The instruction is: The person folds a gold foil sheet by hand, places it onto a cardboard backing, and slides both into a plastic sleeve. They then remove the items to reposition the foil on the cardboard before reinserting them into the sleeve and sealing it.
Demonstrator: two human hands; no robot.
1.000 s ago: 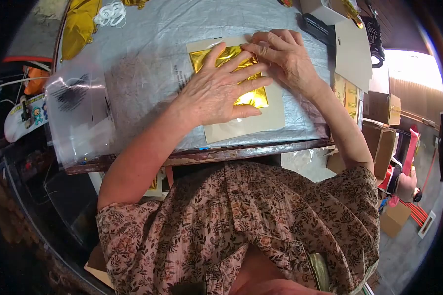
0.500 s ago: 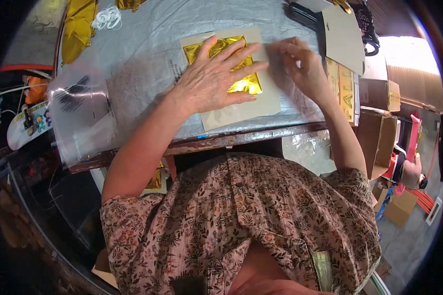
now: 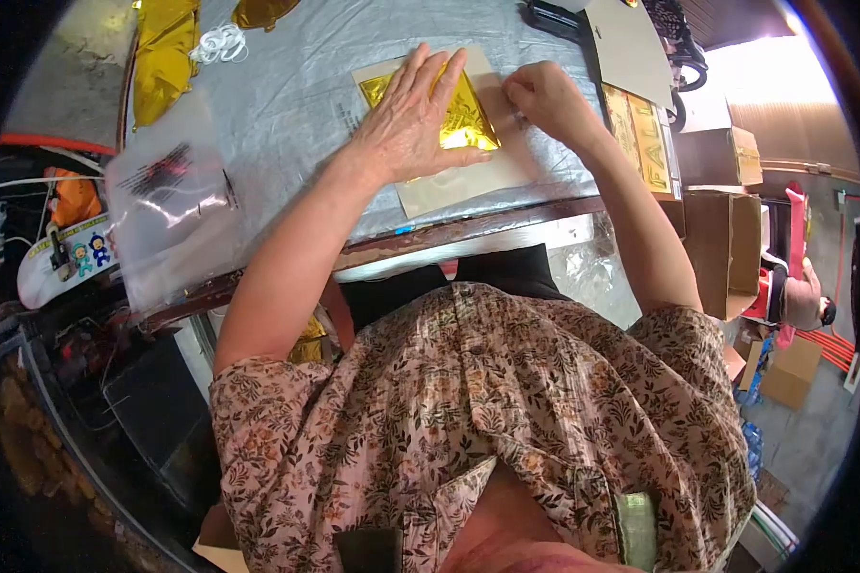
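Observation:
My left hand (image 3: 406, 124) lies flat with its fingers spread on a shiny gold foil piece (image 3: 470, 126), which rests on a light grey-beige board (image 3: 430, 198). The foil's right part shows beside my thumb and fingers. To the right of the board, my right hand (image 3: 548, 103) is curled with thumb and index finger pinched together. Something clear and thin may be at its fingertips, but I cannot make it out. Both hands are over the silvery covered table (image 3: 301, 105).
Gold foil balloons (image 3: 165, 62) and white rings (image 3: 222, 44) lie at the back left. A clear plastic bag (image 3: 177, 205) is at the left edge. A black case (image 3: 554, 19) and a box with gold letters (image 3: 640, 143) stand right. A person (image 3: 805, 298) is farther right.
My left hand's fingers have swung upward and toward the left on the foil. My right hand has closed more and shifted slightly left. The whole view has shifted a little.

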